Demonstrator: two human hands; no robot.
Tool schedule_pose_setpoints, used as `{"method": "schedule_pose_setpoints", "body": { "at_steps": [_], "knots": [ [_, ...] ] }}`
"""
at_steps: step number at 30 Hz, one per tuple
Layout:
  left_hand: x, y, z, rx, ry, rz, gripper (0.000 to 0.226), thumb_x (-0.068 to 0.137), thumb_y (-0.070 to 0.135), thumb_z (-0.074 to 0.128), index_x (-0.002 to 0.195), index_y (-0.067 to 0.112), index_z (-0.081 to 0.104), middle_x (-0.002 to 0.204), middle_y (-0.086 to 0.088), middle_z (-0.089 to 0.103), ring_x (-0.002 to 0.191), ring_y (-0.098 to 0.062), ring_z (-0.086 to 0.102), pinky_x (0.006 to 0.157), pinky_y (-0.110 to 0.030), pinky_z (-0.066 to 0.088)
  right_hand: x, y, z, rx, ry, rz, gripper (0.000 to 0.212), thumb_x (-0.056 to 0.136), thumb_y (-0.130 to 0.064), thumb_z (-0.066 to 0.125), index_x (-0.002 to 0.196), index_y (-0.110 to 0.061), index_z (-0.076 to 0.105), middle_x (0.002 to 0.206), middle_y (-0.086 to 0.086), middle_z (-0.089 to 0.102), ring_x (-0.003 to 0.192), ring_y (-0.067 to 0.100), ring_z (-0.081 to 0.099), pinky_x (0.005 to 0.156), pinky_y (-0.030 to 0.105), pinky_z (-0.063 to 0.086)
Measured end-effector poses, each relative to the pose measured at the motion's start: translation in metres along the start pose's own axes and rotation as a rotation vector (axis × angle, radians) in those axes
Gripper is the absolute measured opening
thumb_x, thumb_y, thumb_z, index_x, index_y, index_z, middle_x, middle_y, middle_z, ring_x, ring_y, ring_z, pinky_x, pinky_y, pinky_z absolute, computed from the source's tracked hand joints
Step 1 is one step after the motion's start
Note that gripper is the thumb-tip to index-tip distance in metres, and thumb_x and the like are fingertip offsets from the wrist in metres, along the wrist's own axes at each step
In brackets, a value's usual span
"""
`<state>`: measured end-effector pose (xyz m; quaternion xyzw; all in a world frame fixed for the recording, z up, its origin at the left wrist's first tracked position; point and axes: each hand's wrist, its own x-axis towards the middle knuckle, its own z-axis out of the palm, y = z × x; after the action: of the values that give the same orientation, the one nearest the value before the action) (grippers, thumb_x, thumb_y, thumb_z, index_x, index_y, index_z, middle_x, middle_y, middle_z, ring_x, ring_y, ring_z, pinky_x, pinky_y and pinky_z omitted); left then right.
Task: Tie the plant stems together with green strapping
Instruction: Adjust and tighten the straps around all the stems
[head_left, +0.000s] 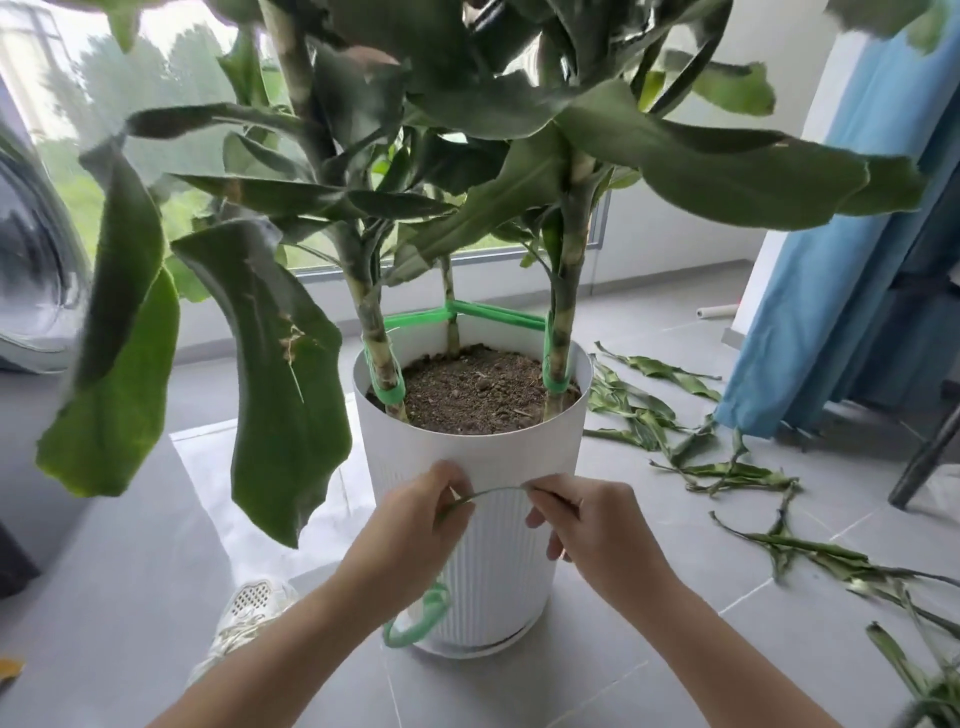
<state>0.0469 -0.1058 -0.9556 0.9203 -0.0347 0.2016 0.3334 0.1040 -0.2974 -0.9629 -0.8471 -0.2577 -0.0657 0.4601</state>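
Washing machine (31, 270) far left, big drooping leaves (280, 374) beside it. White shoe (249, 613) on the grey floor, low left. Left hand (415, 525) has its fingers curled, pinching one end of a thin strip of green strapping (493, 490). A green coil (415, 621) shows below that wrist, beside the pot base. The strip arcs across the ribbed wall of the white pot (498, 566) to the right hand (592, 519), thumb and forefinger pinched on the other end, other fingers loosely curled. Above, in the soil, three plant stems (376, 332) joined by a tied band (498, 313) looped round each. Cut leaves (727, 470) on the floor to the right. Blue curtain (841, 286) far right.
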Motion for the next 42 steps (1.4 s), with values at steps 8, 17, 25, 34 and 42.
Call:
{"method": "schedule_pose_setpoints", "body": {
  "at_steps": [8,17,25,34,42],
  "knots": [
    [0.011,0.014,-0.038,-0.013,0.216,0.004,0.014,0.092,0.027,0.057,0.078,0.023,0.059,0.056,0.006,0.052,0.055,-0.003,0.049,0.05,-0.013,0.037,0.031,-0.034,-0.02,-0.004,0.052,-0.145,0.013,0.09,-0.018,0.062,0.083,-0.018,0.073,0.068,-0.007,0.069,0.046,0.009,0.061,0.048,0.015,0.044],
    [0.031,0.015,-0.05,-0.052,0.393,0.024,0.014,0.089,0.018,0.062,0.076,0.015,0.066,0.064,0.004,0.059,0.061,-0.005,0.051,0.055,-0.011,0.038,0.07,-0.061,-0.006,-0.087,0.082,-0.337,0.016,0.094,-0.019,0.057,0.089,-0.016,0.072,0.071,-0.007,0.069,0.056,-0.005,0.057,0.055,0.015,0.044],
    [0.07,-0.021,-0.072,-0.167,0.614,-0.092,0.017,0.086,-0.015,0.053,0.072,-0.006,0.054,0.054,-0.002,0.04,0.046,-0.001,0.042,0.052,-0.006,0.035,0.084,-0.051,-0.028,0.154,0.371,-0.274,0.02,0.095,-0.01,0.052,0.083,-0.014,0.067,0.058,-0.002,0.064,0.04,0.004,0.053,0.043,0.015,0.041],
    [0.139,-0.041,-0.084,0.109,0.248,0.107,0.025,0.089,0.005,0.06,0.109,0.017,0.07,0.089,0.007,0.06,0.075,0.001,0.053,0.071,-0.014,0.042,0.136,-0.024,-0.058,0.265,0.313,-0.08,0.033,0.095,-0.012,0.048,0.064,-0.012,0.059,0.044,-0.002,0.054,0.038,0.014,0.04,0.04,0.025,0.035],
    [0.179,-0.038,-0.07,-0.057,0.157,0.252,0.013,0.08,0.001,0.07,0.08,0.013,0.066,0.07,0.011,0.064,0.062,0.004,0.062,0.063,-0.011,0.05,0.187,-0.033,-0.048,-0.073,-0.121,-0.247,0.023,0.081,-0.043,0.067,0.067,-0.027,0.062,0.059,-0.018,0.06,0.055,-0.003,0.053,0.055,0.008,0.039]
  ]
}}
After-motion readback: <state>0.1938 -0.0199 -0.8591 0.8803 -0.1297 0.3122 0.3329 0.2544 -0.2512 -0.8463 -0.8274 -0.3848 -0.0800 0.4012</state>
